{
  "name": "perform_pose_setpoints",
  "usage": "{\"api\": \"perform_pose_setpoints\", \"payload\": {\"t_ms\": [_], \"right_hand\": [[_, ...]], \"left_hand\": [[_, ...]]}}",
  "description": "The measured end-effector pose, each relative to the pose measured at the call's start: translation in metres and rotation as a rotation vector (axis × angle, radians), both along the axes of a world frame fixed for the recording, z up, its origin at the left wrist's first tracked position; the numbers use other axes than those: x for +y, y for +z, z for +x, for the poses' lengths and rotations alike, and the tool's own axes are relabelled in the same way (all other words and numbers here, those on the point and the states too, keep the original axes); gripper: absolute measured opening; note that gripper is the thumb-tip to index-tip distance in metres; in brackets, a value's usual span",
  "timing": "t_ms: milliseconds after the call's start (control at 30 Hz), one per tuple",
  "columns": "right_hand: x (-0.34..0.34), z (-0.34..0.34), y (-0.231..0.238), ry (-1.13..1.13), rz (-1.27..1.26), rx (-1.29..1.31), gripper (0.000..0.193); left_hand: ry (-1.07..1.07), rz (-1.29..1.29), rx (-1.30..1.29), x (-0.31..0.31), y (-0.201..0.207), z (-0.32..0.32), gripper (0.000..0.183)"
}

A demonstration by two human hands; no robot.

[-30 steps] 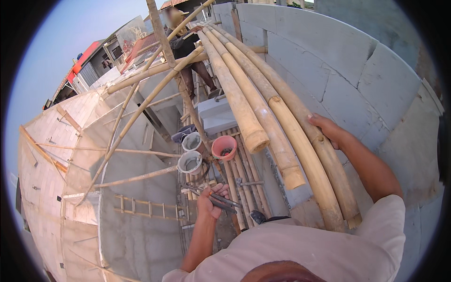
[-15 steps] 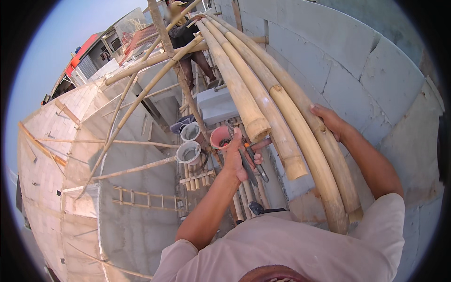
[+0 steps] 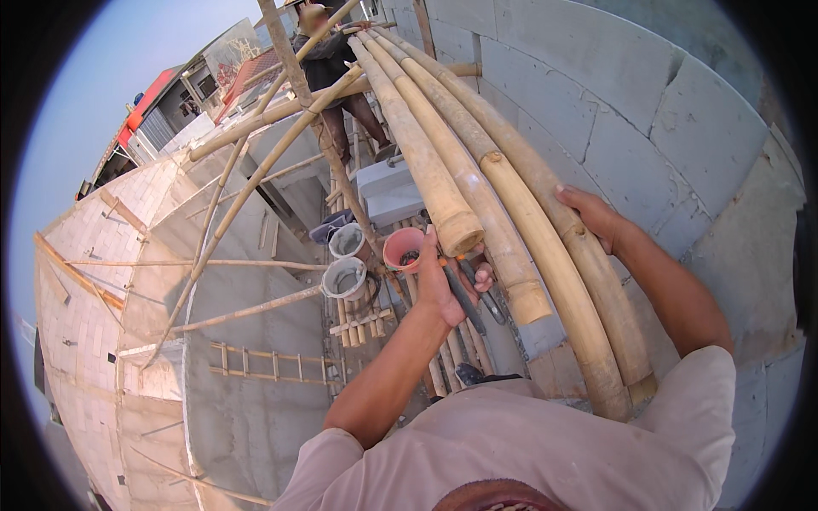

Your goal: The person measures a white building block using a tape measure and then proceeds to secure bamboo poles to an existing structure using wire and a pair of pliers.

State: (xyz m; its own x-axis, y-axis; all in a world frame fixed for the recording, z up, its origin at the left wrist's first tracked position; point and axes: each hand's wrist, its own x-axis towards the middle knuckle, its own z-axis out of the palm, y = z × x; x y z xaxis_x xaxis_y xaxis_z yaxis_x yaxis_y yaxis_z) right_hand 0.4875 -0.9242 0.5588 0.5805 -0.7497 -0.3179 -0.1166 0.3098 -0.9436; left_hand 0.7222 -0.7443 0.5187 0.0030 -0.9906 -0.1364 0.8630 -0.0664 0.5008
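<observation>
Several long bamboo poles run side by side from the far end toward my chest. My right hand [image 3: 596, 220] grips the rightmost bamboo pole [image 3: 558, 209] from its outer side, thumb on top. Beside the cut end of the leftmost bamboo pole [image 3: 426, 183], my left hand [image 3: 441, 294] is closed around pliers [image 3: 463, 294] with two long dark handles and orange parts. The pliers' head is hidden behind the hand and pole. Its thumb points up close to that pole's end; I cannot tell whether it touches.
A person [image 3: 328, 72] stands at the far end, one hand by the poles. A grey block wall [image 3: 613, 111] rises on the right. Below are a red bucket [image 3: 402, 249], grey buckets [image 3: 344, 278], pale blocks [image 3: 388, 189] and a bamboo platform [image 3: 358, 328]. Scaffold poles [image 3: 256, 175] cross on the left.
The poles have shifted slightly left. My left hand has lowered a little and moved right, its thumb nearer the pole end, and the pliers' head has gone out of sight. My right hand keeps its grip.
</observation>
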Motion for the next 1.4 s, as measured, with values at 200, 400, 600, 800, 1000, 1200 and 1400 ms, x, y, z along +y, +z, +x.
{"api": "perform_pose_setpoints", "payload": {"t_ms": [200, 400, 600, 800, 1000, 1200, 1400], "right_hand": [[0.002, -0.002, -0.002, 0.001, 0.004, 0.005, 0.054], [0.017, 0.006, 0.010, -0.043, -0.029, 0.064, 0.048], [0.003, 0.004, -0.002, -0.019, -0.117, 0.096, 0.050], [0.015, 0.000, 0.009, 0.005, 0.023, 0.124, 0.049], [0.022, -0.001, 0.008, -0.024, -0.070, 0.073, 0.052], [0.003, -0.001, -0.003, 0.024, 0.023, 0.089, 0.069], [-0.005, 0.003, -0.001, -0.009, 0.007, 0.098, 0.082]], "left_hand": [[0.011, 0.068, -0.063, -0.001, 0.005, 0.001, 0.065], [0.039, 0.088, -0.067, -0.001, 0.005, 0.003, 0.065], [0.015, 0.029, -0.050, -0.005, 0.001, 0.001, 0.065], [0.060, 0.079, -0.024, -0.001, -0.001, 0.004, 0.063], [0.027, 0.058, -0.011, -0.004, -0.001, 0.005, 0.065], [0.050, 0.149, 0.002, 0.002, -0.009, 0.005, 0.063], [0.059, 0.182, 0.054, 0.031, -0.050, 0.032, 0.069]]}}
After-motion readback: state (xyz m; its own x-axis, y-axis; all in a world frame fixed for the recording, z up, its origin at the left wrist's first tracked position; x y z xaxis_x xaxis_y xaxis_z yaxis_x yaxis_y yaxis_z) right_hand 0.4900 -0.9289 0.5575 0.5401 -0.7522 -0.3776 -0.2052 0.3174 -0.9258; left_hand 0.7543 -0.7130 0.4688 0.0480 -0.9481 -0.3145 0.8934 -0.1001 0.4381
